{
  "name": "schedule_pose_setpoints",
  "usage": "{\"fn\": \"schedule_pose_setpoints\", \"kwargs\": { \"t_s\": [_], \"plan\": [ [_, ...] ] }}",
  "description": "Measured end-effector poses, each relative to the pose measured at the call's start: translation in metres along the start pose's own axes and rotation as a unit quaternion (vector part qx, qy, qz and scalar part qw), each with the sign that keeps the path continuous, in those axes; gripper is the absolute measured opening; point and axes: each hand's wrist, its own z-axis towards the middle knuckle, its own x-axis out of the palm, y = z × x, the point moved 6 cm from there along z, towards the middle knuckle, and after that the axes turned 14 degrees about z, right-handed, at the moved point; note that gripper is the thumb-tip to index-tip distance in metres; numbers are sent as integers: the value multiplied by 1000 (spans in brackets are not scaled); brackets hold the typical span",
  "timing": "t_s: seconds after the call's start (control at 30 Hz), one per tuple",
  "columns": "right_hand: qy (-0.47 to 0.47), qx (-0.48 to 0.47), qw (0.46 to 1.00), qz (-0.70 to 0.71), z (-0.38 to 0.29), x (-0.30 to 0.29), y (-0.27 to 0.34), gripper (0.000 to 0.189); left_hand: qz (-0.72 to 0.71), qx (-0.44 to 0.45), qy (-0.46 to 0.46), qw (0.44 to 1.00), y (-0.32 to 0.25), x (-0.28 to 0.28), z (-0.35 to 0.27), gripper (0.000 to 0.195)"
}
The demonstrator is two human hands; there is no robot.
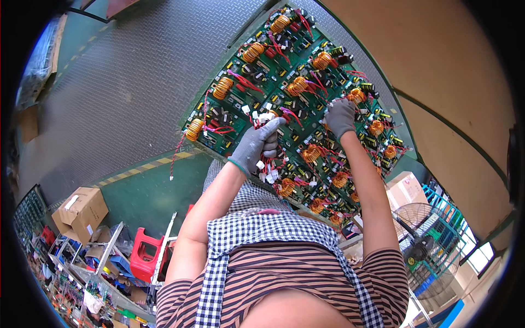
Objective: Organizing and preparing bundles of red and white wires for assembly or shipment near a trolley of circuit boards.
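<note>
Several green circuit boards (254,104) lie side by side before me, with copper-wound toroid coils (222,88), black capacitors and red and purple wires. My left hand (260,139), in a grey glove, is closed around a bundle of twisted red wire leads. White plug connectors (262,118) on those leads stick out above the fist, and more white connectors (270,176) hang below it. My right hand (340,117), also gloved, is at the boards beside another toroid coil (355,96). Its fingers are bent, and their tips and anything between them are hard to make out.
One twisted lead (177,158) dangles over the boards' left edge. Textured metal floor plate (135,82) extends to the left, bordered by yellow-black tape (143,167). Lower left are a cardboard box (82,213) and red plastic stool (145,254); a caged fan (426,246) stands lower right.
</note>
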Motion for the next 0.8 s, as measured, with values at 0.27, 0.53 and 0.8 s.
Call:
{"fn": "schedule_pose_setpoints", "kwargs": {
  "t_s": [0.27,0.53,0.8],
  "plan": [
    [-3,46,999,-2,-5,-12,8,24,-25,60,10,998,-14,-7,-19,30],
    [-132,-110,977,127,-69,-75,46,26,-96,110,62,987,-40,2,-30,23],
    [-43,-280,791,543,-140,-76,117,23,-121,157,66,978,-55,31,-18,20]
  ]
}}
